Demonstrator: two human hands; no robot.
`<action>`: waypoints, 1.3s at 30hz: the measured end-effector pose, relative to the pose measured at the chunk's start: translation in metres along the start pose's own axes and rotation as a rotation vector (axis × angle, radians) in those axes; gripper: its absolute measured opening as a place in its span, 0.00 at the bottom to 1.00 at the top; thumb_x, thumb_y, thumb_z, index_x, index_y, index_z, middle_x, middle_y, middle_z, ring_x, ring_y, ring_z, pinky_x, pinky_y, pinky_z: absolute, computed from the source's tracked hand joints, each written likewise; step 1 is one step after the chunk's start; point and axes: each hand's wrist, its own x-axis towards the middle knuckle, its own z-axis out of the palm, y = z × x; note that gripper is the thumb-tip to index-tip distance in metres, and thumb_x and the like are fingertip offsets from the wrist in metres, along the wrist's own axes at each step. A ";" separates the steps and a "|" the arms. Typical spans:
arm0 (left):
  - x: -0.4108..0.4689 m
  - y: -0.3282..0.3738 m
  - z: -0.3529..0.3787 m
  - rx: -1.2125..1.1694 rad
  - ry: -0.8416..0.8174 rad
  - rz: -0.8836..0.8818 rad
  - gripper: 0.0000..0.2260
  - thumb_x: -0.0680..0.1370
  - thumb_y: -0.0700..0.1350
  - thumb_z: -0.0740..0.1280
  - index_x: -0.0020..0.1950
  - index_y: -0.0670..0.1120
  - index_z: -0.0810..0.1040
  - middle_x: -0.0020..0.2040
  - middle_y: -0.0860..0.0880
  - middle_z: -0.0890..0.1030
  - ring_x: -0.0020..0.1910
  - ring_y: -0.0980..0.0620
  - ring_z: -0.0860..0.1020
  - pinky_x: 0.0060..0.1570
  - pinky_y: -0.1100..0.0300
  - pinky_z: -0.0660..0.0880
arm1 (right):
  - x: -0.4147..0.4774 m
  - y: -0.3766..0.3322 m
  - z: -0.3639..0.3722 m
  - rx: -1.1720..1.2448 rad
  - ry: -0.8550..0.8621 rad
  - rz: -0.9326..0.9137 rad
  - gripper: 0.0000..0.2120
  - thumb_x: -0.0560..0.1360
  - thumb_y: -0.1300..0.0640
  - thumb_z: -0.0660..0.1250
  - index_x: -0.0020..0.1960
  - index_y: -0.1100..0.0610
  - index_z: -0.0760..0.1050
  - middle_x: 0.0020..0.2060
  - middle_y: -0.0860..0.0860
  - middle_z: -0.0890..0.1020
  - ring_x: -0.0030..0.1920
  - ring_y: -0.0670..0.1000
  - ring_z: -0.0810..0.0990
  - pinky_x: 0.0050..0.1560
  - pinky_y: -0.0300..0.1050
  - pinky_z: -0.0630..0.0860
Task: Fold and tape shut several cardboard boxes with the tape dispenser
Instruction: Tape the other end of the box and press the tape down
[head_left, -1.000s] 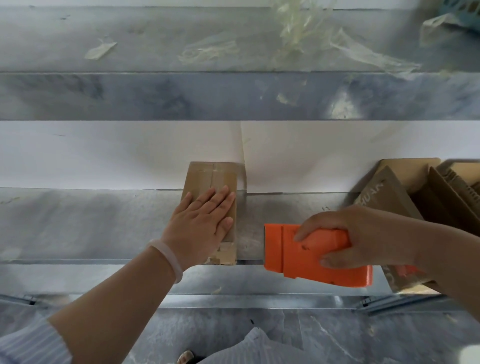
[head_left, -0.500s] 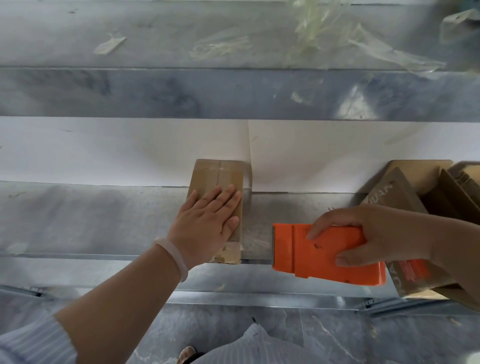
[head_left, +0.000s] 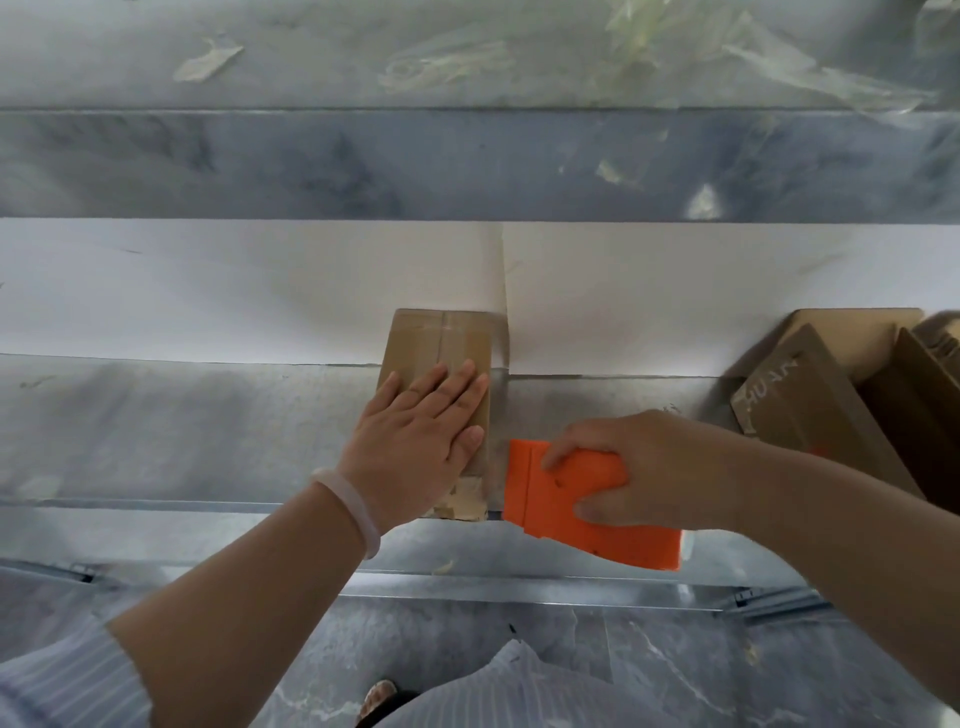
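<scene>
A small closed cardboard box (head_left: 441, 343) lies on the grey metal shelf (head_left: 182, 426), its top striped with clear tape. My left hand (head_left: 415, 441) presses flat on the box with straight fingers. Wrinkled tape ends stick out at the box's near end (head_left: 465, 501). Just right of the box, my right hand (head_left: 639, 467) grips the orange tape dispenser (head_left: 571, 509), whose left edge sits close to the box's near right corner.
Several flat, unfolded cardboard boxes (head_left: 831, 410) lean at the right end of the shelf. A white back panel (head_left: 208, 291) stands behind the shelf. Scraps of used tape (head_left: 727, 47) lie on the upper ledge. The floor shows below.
My right hand has brought the orange dispenser leftward, nearer to the box's near end. My left hand stays flat on the box.
</scene>
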 end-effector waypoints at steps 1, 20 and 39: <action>0.000 0.000 0.000 -0.001 -0.001 0.000 0.31 0.76 0.61 0.33 0.79 0.57 0.48 0.78 0.59 0.50 0.78 0.55 0.51 0.76 0.49 0.48 | 0.003 -0.006 0.001 -0.004 0.014 -0.006 0.18 0.74 0.45 0.70 0.61 0.32 0.71 0.52 0.35 0.73 0.46 0.39 0.74 0.46 0.34 0.74; 0.001 0.001 -0.006 -0.038 -0.037 -0.010 0.35 0.71 0.62 0.27 0.78 0.59 0.42 0.79 0.60 0.44 0.78 0.56 0.46 0.76 0.50 0.45 | 0.009 -0.034 0.012 -0.106 0.066 0.015 0.20 0.74 0.47 0.68 0.63 0.35 0.69 0.53 0.39 0.73 0.50 0.45 0.73 0.42 0.38 0.69; 0.008 -0.025 -0.007 -0.026 -0.100 0.199 0.34 0.76 0.69 0.35 0.79 0.57 0.39 0.80 0.55 0.42 0.79 0.51 0.43 0.76 0.45 0.41 | -0.022 -0.094 0.099 -0.327 0.409 0.415 0.25 0.80 0.52 0.58 0.73 0.43 0.52 0.33 0.48 0.73 0.28 0.49 0.70 0.24 0.40 0.62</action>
